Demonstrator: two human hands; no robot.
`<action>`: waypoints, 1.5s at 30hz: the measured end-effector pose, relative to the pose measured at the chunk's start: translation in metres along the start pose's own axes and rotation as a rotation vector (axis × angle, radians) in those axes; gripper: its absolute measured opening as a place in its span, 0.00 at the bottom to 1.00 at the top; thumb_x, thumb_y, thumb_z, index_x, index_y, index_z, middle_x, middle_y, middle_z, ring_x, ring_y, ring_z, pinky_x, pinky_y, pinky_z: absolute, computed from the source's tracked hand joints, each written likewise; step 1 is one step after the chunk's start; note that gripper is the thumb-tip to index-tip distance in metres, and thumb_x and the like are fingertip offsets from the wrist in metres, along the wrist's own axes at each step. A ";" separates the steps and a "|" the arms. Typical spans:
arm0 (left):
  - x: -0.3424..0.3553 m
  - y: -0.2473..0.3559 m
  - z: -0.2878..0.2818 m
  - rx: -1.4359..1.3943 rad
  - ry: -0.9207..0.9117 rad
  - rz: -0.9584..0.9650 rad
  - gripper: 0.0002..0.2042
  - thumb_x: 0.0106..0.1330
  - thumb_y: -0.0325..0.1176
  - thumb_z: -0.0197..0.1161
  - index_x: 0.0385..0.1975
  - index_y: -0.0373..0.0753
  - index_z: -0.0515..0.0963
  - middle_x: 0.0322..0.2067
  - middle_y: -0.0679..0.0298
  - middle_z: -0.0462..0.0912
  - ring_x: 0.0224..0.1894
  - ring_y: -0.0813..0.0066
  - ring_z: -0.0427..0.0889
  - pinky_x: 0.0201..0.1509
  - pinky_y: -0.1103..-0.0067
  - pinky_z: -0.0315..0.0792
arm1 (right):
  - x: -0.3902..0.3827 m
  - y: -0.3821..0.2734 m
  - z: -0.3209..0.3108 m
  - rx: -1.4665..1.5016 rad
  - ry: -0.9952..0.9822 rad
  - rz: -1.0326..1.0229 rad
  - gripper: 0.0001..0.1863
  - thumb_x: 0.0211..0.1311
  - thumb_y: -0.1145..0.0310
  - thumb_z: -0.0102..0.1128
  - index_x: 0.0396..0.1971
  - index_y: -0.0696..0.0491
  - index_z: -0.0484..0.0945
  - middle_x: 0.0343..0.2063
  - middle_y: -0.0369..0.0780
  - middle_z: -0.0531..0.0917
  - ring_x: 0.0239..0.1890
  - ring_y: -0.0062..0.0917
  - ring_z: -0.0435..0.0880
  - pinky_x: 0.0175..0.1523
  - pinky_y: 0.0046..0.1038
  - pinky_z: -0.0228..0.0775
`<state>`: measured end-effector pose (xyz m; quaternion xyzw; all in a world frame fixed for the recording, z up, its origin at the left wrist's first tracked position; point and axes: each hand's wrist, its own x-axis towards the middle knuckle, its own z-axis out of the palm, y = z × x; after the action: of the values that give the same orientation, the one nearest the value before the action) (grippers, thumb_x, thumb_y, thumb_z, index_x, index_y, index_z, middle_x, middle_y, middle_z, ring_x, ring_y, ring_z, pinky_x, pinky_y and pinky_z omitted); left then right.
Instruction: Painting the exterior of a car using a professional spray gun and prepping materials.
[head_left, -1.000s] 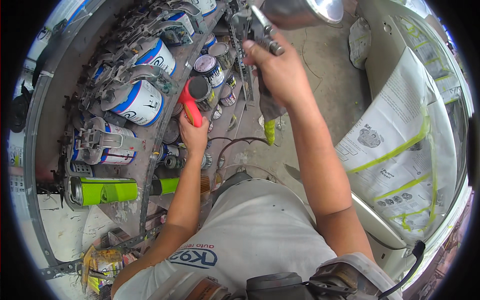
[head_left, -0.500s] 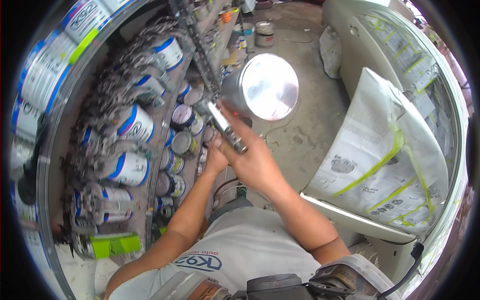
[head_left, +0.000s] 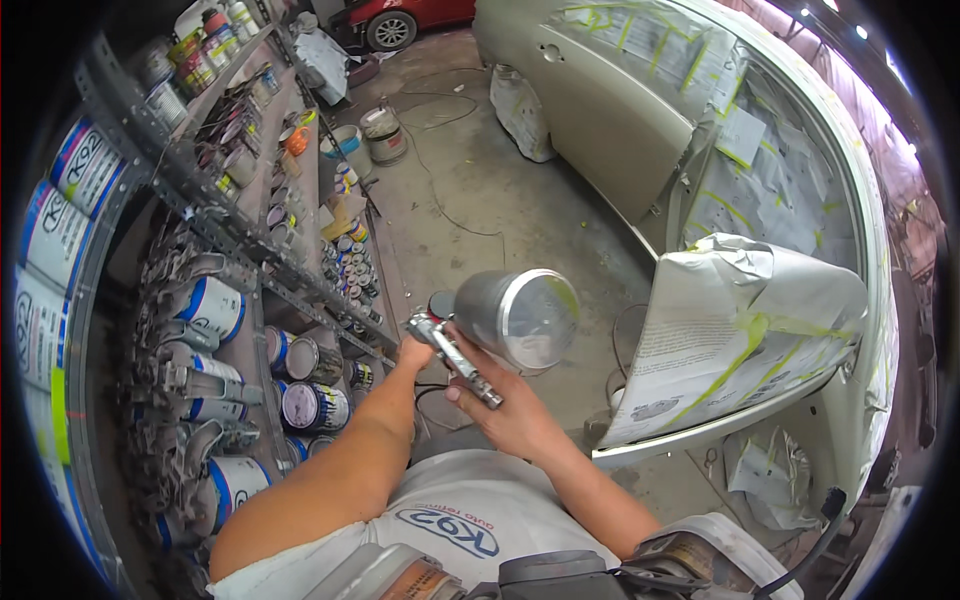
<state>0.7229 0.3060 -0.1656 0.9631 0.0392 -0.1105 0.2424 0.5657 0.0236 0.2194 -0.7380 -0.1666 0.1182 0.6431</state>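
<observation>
Held in front of my body is a metal spray gun with a large, shiny silver cup attached. The cup is tilted, its broad round end facing to the right. My right hand is closed around the gun's body and handle, thumb along the near side. At the gun's front left end, my left hand is closed against it; most of its fingers are hidden behind the metal.
Metal shelves crowded with paint cans run along my left. To the right stands a beige car body with a paper-masked, open door. Buckets and a thin cable lie ahead on the floor. A red car is farther back.
The view has swung, bringing more floor and the red car into sight. The spray gun sits lower in the picture, and its cup shows more of its side. Both hands remain at the gun.
</observation>
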 end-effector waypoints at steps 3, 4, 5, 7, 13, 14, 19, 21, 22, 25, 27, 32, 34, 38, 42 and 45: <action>0.005 0.099 -0.047 -0.021 -0.077 -0.214 0.25 0.55 0.54 0.61 0.42 0.38 0.82 0.48 0.46 0.80 0.52 0.47 0.79 0.52 0.61 0.74 | 0.000 0.016 -0.017 0.002 0.199 0.084 0.36 0.65 0.68 0.59 0.71 0.42 0.56 0.64 0.44 0.69 0.59 0.29 0.73 0.65 0.30 0.59; 0.025 0.083 -0.036 -0.005 -0.076 -0.205 0.25 0.56 0.54 0.61 0.42 0.38 0.82 0.48 0.46 0.80 0.52 0.46 0.79 0.52 0.61 0.74 | 0.003 0.013 -0.018 -0.004 0.208 0.084 0.36 0.65 0.68 0.59 0.71 0.42 0.56 0.64 0.44 0.69 0.59 0.29 0.73 0.65 0.30 0.59; 0.052 0.054 -0.019 0.006 -0.080 -0.151 0.26 0.55 0.54 0.62 0.43 0.38 0.82 0.48 0.45 0.80 0.52 0.46 0.78 0.53 0.61 0.73 | 0.008 0.009 -0.020 -0.047 0.187 0.110 0.35 0.65 0.66 0.59 0.71 0.42 0.56 0.65 0.44 0.67 0.63 0.31 0.70 0.66 0.31 0.57; 0.091 0.052 -0.011 -0.024 -0.171 -0.097 0.26 0.53 0.51 0.66 0.43 0.34 0.80 0.42 0.48 0.84 0.43 0.52 0.85 0.44 0.62 0.77 | 0.017 0.013 -0.025 -0.093 0.218 0.159 0.35 0.65 0.65 0.59 0.71 0.42 0.57 0.66 0.45 0.66 0.66 0.33 0.67 0.68 0.32 0.55; 0.198 0.083 -0.076 -0.241 -0.561 -0.153 0.13 0.54 0.41 0.66 0.22 0.35 0.79 0.19 0.61 0.81 0.19 0.72 0.81 0.19 0.74 0.69 | 0.071 0.039 -0.064 -0.157 0.579 0.285 0.33 0.64 0.69 0.57 0.69 0.46 0.59 0.68 0.44 0.63 0.72 0.36 0.58 0.72 0.32 0.49; 0.228 0.073 -0.089 -0.205 -0.544 -0.139 0.14 0.54 0.42 0.66 0.21 0.36 0.78 0.17 0.62 0.80 0.18 0.72 0.80 0.18 0.74 0.68 | 0.084 0.045 -0.073 -0.151 0.586 0.311 0.33 0.64 0.69 0.57 0.69 0.46 0.59 0.68 0.44 0.63 0.72 0.36 0.58 0.72 0.32 0.49; 0.327 0.058 -0.150 -0.315 -0.237 -0.118 0.21 0.61 0.53 0.64 0.20 0.39 0.76 0.14 0.66 0.76 0.13 0.75 0.75 0.16 0.76 0.67 | 0.132 0.075 -0.112 -0.045 1.206 0.273 0.26 0.65 0.70 0.59 0.63 0.55 0.67 0.51 0.39 0.78 0.43 0.21 0.81 0.48 0.21 0.72; 0.371 0.061 -0.174 -0.407 -0.045 -0.064 0.25 0.63 0.58 0.59 0.23 0.38 0.76 0.16 0.65 0.77 0.13 0.75 0.75 0.17 0.75 0.67 | 0.157 0.070 -0.127 0.114 1.360 0.138 0.26 0.67 0.71 0.57 0.64 0.53 0.64 0.52 0.40 0.78 0.42 0.22 0.82 0.43 0.22 0.74; 0.389 0.075 -0.195 -0.441 0.031 -0.047 0.25 0.65 0.59 0.56 0.22 0.40 0.76 0.16 0.67 0.77 0.13 0.77 0.74 0.18 0.76 0.67 | 0.169 0.069 -0.137 0.196 1.425 0.094 0.27 0.68 0.71 0.56 0.66 0.51 0.62 0.52 0.40 0.78 0.42 0.24 0.82 0.43 0.24 0.74; 0.451 0.084 -0.265 -0.276 0.287 0.127 0.25 0.67 0.58 0.53 0.28 0.39 0.77 0.18 0.63 0.78 0.18 0.72 0.77 0.24 0.74 0.70 | 0.199 0.077 -0.176 0.367 1.545 -0.084 0.26 0.69 0.71 0.54 0.65 0.49 0.62 0.52 0.40 0.79 0.43 0.25 0.83 0.40 0.26 0.75; 0.459 0.128 -0.319 -0.167 0.524 0.267 0.24 0.68 0.56 0.53 0.39 0.37 0.79 0.28 0.54 0.83 0.30 0.60 0.83 0.35 0.69 0.73 | 0.202 0.100 -0.212 0.389 1.584 -0.126 0.24 0.71 0.69 0.52 0.65 0.47 0.62 0.52 0.40 0.79 0.44 0.29 0.83 0.42 0.30 0.76; 0.506 0.201 -0.384 -0.207 0.588 0.290 0.27 0.66 0.53 0.57 0.57 0.40 0.72 0.51 0.47 0.79 0.55 0.50 0.77 0.57 0.66 0.70 | 0.216 0.161 -0.294 0.436 1.563 -0.231 0.22 0.73 0.63 0.50 0.60 0.59 0.67 0.60 0.39 0.72 0.53 0.35 0.78 0.53 0.36 0.74; 0.517 0.202 -0.389 -0.191 0.597 0.278 0.29 0.64 0.53 0.60 0.58 0.39 0.70 0.48 0.47 0.80 0.54 0.51 0.78 0.56 0.66 0.70 | 0.250 0.181 -0.316 0.309 1.524 -0.180 0.29 0.73 0.65 0.50 0.69 0.50 0.54 0.59 0.41 0.72 0.49 0.29 0.79 0.48 0.30 0.75; 0.520 0.146 -0.379 -0.263 0.596 0.216 0.29 0.61 0.48 0.64 0.57 0.38 0.69 0.48 0.45 0.79 0.52 0.47 0.78 0.54 0.64 0.71 | 0.318 0.227 -0.358 0.244 1.269 0.032 0.25 0.71 0.67 0.52 0.65 0.55 0.62 0.55 0.40 0.77 0.47 0.24 0.80 0.46 0.26 0.72; 0.480 0.104 -0.379 -0.237 0.658 0.034 0.28 0.62 0.45 0.63 0.60 0.39 0.67 0.51 0.46 0.78 0.54 0.49 0.77 0.57 0.64 0.70 | 0.395 0.239 -0.382 0.213 1.029 0.119 0.22 0.70 0.66 0.54 0.61 0.57 0.66 0.52 0.37 0.78 0.43 0.20 0.79 0.44 0.23 0.70; 0.473 0.089 -0.378 -0.168 0.757 -0.004 0.28 0.63 0.43 0.63 0.61 0.39 0.67 0.51 0.45 0.78 0.54 0.48 0.77 0.57 0.63 0.70 | 0.444 0.251 -0.394 0.229 0.901 0.113 0.23 0.70 0.66 0.54 0.62 0.55 0.65 0.54 0.37 0.76 0.43 0.21 0.79 0.44 0.24 0.69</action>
<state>1.2681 0.4175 0.0895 0.9124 0.1366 0.2560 0.2885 1.1491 -0.1881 0.0457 -0.6481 0.1836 -0.1616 0.7212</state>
